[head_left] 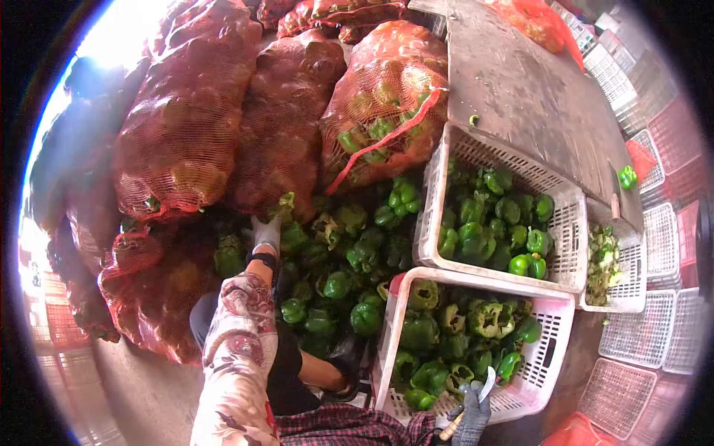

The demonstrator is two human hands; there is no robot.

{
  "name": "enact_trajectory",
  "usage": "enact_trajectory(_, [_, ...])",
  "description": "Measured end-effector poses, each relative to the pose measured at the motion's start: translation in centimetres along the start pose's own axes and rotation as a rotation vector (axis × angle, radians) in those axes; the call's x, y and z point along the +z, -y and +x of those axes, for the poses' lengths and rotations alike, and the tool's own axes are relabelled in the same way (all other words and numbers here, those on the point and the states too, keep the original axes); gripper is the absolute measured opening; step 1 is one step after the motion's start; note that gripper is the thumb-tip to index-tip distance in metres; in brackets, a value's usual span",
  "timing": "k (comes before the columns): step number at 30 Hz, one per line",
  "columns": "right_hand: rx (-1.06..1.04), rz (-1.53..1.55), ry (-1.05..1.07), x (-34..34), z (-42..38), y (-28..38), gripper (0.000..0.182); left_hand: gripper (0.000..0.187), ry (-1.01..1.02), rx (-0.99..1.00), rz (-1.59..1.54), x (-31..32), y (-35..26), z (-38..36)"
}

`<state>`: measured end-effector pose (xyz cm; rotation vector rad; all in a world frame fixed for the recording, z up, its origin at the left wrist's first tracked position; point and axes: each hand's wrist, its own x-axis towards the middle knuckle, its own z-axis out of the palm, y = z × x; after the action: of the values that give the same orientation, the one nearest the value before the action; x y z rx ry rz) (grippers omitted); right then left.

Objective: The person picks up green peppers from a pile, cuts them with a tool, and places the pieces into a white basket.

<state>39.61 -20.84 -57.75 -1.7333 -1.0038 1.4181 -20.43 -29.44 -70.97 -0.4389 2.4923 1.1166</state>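
Among the loose green bell peppers [338, 285] on the floor, my left hand [266, 235] reaches forward in a pale glove, below the mesh sacks. Its fingers are mostly hidden, and I cannot tell whether they grip a pepper. My right hand [474, 418], in a grey knit glove, is closed around a small knife [487, 385] with a curved blade and a light wooden handle. That hand is over the near rim of a white crate [547, 375] of green peppers, several of them cut open or damaged.
Full red mesh sacks [186, 104] crowd the left and back. A second white crate [567, 215] holds whole peppers beside a wooden board [513, 89]. Right of it, a smaller crate [634, 282] contains pale green scraps. More crates [636, 327] stand along the right.
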Motion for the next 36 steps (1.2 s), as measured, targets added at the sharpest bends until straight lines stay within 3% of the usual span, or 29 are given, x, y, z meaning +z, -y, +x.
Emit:
enact_trajectory(1, [0.059, -0.061, 0.034, 1.9, -2.0, 3.2, 0.032, 0.098, -0.033, -0.008, 0.129, 0.0, -0.4, -0.3])
enact_trajectory(4, [0.114, -0.112, 0.052, 3.2, -2.2, 3.4, 0.034, 0.096, -0.143, -0.017, 0.502, 0.0, -3.0, -1.5])
enact_trajectory(7, [-0.001, 0.015, 0.126, 5.9, -3.1, 3.7, 0.028, 0.079, -0.104, 0.253, 0.445, 0.8, 0.0, 1.8])
enact_trajectory(8, [0.112, -0.013, 0.129, 6.6, -3.9, 5.0, 0.026, 0.075, -0.005, 0.243, 0.347, 0.7, 0.5, 2.6])
enact_trajectory(11, [0.184, -0.028, 0.189, 8.2, -4.0, 5.0, 0.036, 0.059, 0.294, 0.129, 0.006, 0.6, 1.8, 4.9])
enact_trajectory(13, [0.112, -0.045, 0.235, 10.2, -5.3, 6.6, 0.032, 0.051, 0.382, 0.498, 0.119, 1.7, 3.1, 6.2])
enact_trajectory(16, [0.097, -0.102, 0.299, 9.8, -6.1, 5.7, 0.034, 0.033, 0.518, 0.595, 0.141, 3.1, 3.1, 4.8])
enact_trajectory(17, [0.118, -0.159, 0.275, 9.7, -6.0, 5.4, 0.033, 0.031, 0.534, 0.688, 0.293, 3.2, 2.8, 4.9])
enact_trajectory(19, [0.121, -0.193, 0.255, 9.6, -5.7, 5.0, 0.031, 0.029, 0.654, 0.541, 0.131, 2.6, 2.7, 4.5])
enact_trajectory(22, [0.073, -0.129, 0.261, 9.0, -5.6, 4.8, 0.028, 0.029, 0.864, -0.247, -0.8, 0.6, -0.1, -3.1])
enact_trajectory(26, [0.031, -0.076, 0.311, 9.4, -6.0, 6.1, 0.022, 0.029, 1.109, -0.192, -0.976, -4.2, -4.2, -11.8])
enact_trajectory(28, [0.079, -0.093, 0.343, 10.9, -6.9, 9.1, 0.019, 0.03, 1.09, -0.078, -0.991, -5.9, -6.2, -17.9])
enact_trajectory(29, [-0.159, 0.107, 0.36, 12.5, -6.9, 8.5, 0.014, 0.031, 1.094, -0.024, -0.967, -6.5, -6.7, -20.8])
enact_trajectory(31, [-0.368, -0.121, 0.53, 12.5, -7.1, 9.5, 0.017, 0.034, 1.113, 0.064, -0.959, -6.8, -6.9, -27.1])
enact_trajectory(32, [-0.141, -0.175, 0.533, 12.7, -7.7, 10.6, 0.017, 0.035, 1.081, 0.104, -1.027, -6.6, -6.9, -30.8])
enact_trajectory(33, [0.078, 0.032, 0.488, 13.4, -8.6, 11.2, 0.02, 0.035, 1.125, 0.088, -1.036, -6.3, -6.8, -34.1])
enact_trajectory(34, [0.118, 0.366, 0.547, 12.9, -9.9, 11.6, 0.027, 0.036, 1.173, 0.072, -1.044, -5.7, -6.4, -36.9])
enact_trajectory(35, [0.173, 0.364, 0.477, 11.9, -10.1, 10.7, 0.031, 0.038, 1.262, 0.118, -1.097, -4.2, -5.3, -38.8])
enact_trajectory(36, [0.228, 0.364, 0.409, 10.8, -10.1, 9.8, 0.036, 0.039, 1.214, 0.067, -1.083, -3.2, -4.9, -41.1])
